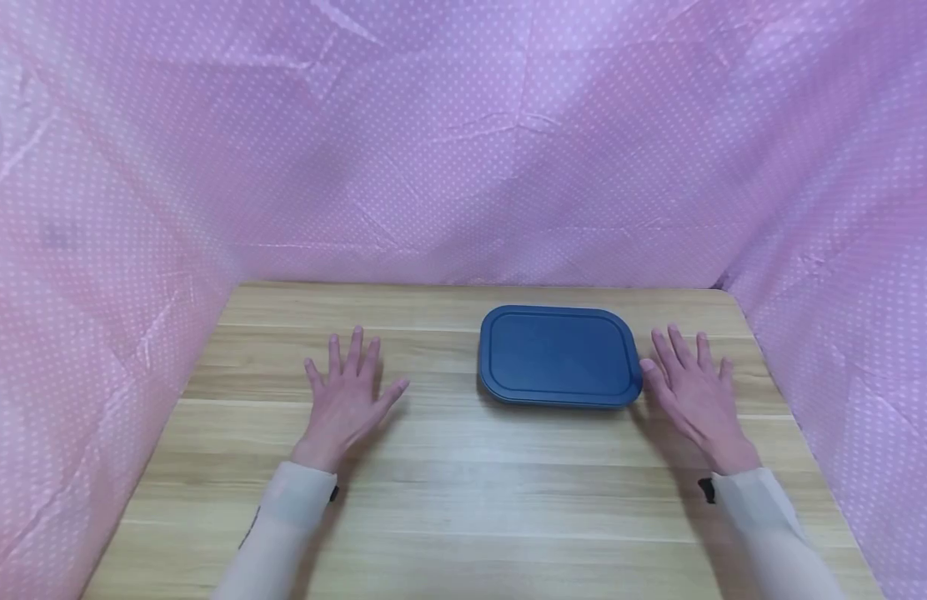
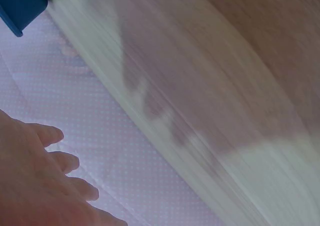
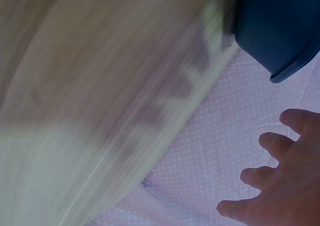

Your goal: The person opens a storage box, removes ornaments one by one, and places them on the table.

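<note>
A dark blue rectangular container (image 1: 559,357) with rounded corners and a flat lid sits on the wooden table, right of the middle. To its left, and well apart from it, my left hand (image 1: 347,402) is spread palm down above the wood, holding nothing. My right hand (image 1: 696,393) is just right of the container, fingers spread; its thumb tip comes close to the lid's edge, and I cannot tell whether they touch. Both wrist views show the container's side, in the left one only a corner (image 2: 22,6), in the right one a larger part (image 3: 277,29).
The light wood table (image 1: 463,500) reaches back to a pink cloth (image 1: 463,150) with white dots, which hangs behind it and along both sides. Shadows of the hands fall on the wood.
</note>
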A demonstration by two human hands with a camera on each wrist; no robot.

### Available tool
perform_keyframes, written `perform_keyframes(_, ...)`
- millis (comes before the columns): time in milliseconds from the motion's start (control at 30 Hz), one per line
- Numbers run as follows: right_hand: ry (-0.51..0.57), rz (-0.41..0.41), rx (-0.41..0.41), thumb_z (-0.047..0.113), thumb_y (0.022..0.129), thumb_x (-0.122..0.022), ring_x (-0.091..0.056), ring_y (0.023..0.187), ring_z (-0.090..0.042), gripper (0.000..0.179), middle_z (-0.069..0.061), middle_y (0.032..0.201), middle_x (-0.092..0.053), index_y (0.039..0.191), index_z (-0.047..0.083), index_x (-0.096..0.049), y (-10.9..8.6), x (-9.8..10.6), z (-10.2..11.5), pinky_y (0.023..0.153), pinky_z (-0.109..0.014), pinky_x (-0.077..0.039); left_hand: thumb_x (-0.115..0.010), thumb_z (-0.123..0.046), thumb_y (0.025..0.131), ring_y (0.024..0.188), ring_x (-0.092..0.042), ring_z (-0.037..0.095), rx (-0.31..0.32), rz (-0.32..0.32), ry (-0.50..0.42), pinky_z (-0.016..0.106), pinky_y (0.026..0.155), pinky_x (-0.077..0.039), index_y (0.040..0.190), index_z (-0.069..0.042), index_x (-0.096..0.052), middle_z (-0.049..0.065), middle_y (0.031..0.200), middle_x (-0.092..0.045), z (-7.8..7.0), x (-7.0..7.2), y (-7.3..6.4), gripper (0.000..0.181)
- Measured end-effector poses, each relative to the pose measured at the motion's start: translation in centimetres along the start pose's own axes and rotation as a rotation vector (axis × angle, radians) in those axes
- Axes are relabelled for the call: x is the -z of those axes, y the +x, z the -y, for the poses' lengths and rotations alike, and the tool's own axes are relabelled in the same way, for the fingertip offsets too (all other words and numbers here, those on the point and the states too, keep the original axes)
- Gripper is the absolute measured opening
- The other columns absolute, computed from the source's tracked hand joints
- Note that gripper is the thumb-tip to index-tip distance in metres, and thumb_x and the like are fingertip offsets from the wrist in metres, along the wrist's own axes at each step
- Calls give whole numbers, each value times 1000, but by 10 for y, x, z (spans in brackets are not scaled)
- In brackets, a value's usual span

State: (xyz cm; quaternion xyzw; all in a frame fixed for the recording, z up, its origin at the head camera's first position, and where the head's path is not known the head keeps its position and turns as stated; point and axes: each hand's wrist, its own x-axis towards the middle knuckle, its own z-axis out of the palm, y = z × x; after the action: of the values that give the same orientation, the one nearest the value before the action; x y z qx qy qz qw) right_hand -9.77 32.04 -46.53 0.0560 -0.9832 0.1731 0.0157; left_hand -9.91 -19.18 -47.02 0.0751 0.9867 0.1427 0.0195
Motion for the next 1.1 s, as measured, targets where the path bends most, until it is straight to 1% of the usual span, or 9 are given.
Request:
perform_keyframes(300,69,-33,-22,50,111,-24,6,154,-51,66,-17,172,-12,167,14,-20,2,-1,7,109,-83,3,-37,-72,101,154,6,52,0,-36,-65,78,112,9,166,-5,-19,18,172,2,-17,-1,6,94)
perform_keyframes(400,93,-45,-24,50,111,-24,3,154,-52,66,-18,171,-14,167,13,-21,3,-4,11,110,-83,2,-40,-69,102,155,3,51,3,-47,-104,78,113,6,165,-4,-18,19,172,1,-25,-2,8,94)
perform_keyframes(500,126,-68,-23,49,112,-25,-5,153,-55,66,-20,170,-19,165,10,-25,5,-6,14,110,-82,-2,-44,-66,102,156,0,49,3,-66,-160,76,116,2,166,-4,-16,20,172,-4,-36,-3,11,93)
perform_keyframes(600,188,-98,-14,46,112,-27,-15,149,-59,65,-24,166,-26,162,4,-32,6,-9,18,110,-81,-8,-46,-62,103,156,-4,47,-7,-78,-233,74,117,-1,165,-2,-16,21,171,-10,-45,-5,14,91)
perform_keyframes(667,248,-110,-3,43,113,-30,-20,148,-60,64,-28,164,-29,160,0,-34,7,-11,21,113,-78,-12,-46,-58,105,156,-7,46,-10,-80,-292,73,118,-3,165,-2,-17,21,171,-13,-50,-7,15,87)
perform_keyframes(733,318,-105,-7,41,113,-33,-23,147,-59,64,-30,163,-31,159,-2,-34,7,-12,24,116,-73,-16,-46,-54,106,156,-10,45,-12,-83,-372,71,119,-5,165,-2,-19,21,170,-17,-56,-8,15,83)
perform_keyframes(833,395,-90,-40,42,112,-36,-29,147,-54,65,-31,161,-33,159,-3,-35,7,-14,28,118,-66,-22,-47,-49,107,157,-15,40,-8,-80,-496,66,122,-9,164,-4,-23,18,170,-22,-65,-11,18,76)
perform_keyframes(933,434,-88,-100,46,111,-39,-41,142,-49,67,-30,157,-41,158,-2,-37,7,-15,31,114,-65,-31,-47,-45,109,156,-21,34,-2,-68,-619,58,124,-16,163,-5,-28,16,169,-27,-75,-14,21,70)
perform_keyframes(1100,442,-107,-147,48,109,-45,-55,126,-46,71,-30,144,-52,155,-5,-41,8,-17,35,107,-61,-41,-51,-39,109,151,-33,34,15,-66,-734,52,122,-26,160,-5,-36,16,165,-35,-89,-22,28,63)
